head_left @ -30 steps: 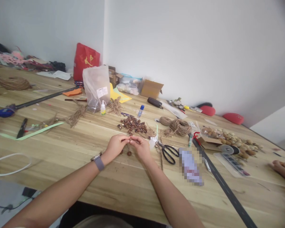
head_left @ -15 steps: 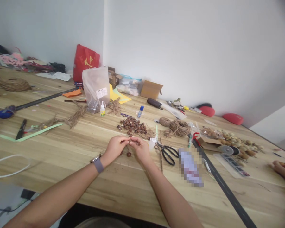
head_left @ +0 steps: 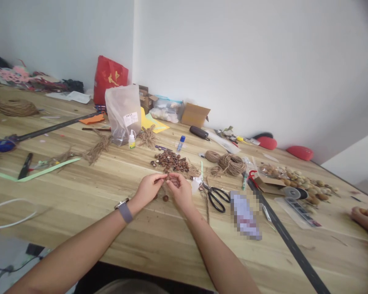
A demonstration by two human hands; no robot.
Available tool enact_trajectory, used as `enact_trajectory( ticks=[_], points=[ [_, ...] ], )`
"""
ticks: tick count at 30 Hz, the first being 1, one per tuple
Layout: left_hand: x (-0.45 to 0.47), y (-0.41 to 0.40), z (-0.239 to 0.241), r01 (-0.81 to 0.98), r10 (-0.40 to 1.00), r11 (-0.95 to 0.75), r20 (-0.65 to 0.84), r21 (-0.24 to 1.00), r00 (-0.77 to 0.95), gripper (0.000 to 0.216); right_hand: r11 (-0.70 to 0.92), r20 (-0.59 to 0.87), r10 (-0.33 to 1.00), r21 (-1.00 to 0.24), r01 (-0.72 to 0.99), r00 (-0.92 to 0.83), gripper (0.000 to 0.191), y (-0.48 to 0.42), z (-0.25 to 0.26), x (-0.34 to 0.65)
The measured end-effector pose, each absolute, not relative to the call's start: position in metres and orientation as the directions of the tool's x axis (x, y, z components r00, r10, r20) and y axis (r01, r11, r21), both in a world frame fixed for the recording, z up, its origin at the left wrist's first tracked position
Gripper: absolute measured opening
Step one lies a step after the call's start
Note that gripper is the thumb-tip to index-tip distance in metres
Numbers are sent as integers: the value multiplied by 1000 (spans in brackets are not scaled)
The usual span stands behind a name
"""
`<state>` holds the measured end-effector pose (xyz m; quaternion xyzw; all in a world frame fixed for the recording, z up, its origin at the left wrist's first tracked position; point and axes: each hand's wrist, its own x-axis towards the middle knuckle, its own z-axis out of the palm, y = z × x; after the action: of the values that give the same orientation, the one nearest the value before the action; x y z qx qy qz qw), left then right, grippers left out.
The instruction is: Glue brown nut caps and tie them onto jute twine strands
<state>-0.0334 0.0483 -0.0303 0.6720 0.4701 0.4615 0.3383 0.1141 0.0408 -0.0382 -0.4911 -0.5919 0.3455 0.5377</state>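
Both forearms reach in over the near edge of the tabletop [head_left: 159, 245], angled inward so that the left hand [head_left: 149, 189] and right hand [head_left: 182, 192] meet low above the wood, knuckles outward. A pile of brown shells [head_left: 171, 161] lies just beyond the fingertips, toward the far edge. A white bottle [head_left: 196, 183] stands close beside the right hand, with black scissors [head_left: 217, 198] farther toward the right edge, and a coil of twine [head_left: 232, 164] behind them. A brown ball [head_left: 165, 198] lies between the wrists. Thumbs and forefingers of both hands are pressed together, pinching a small brown piece [head_left: 168, 177] between them; its exact shape is too small to tell.
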Motion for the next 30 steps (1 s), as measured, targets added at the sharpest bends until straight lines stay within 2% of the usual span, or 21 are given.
enact_trajectory(
  ticks=[7, 15, 30],
  points=[
    [-33, 45, -31, 128, 978, -158, 138, 979, 154, 31, 367, 402, 915, -867, 337, 37, 19, 36, -36, 112],
    [-32, 47, -32, -87, 990, -11, 23, 996, 141, 30, 394, 412, 911, -858, 329, -19, 16, 33, -31, 113],
    [-32, 51, -36, -152, 993, 24, -6, 988, 121, 31, 352, 369, 929, -901, 253, 20, 8, 36, -35, 115]
  ],
)
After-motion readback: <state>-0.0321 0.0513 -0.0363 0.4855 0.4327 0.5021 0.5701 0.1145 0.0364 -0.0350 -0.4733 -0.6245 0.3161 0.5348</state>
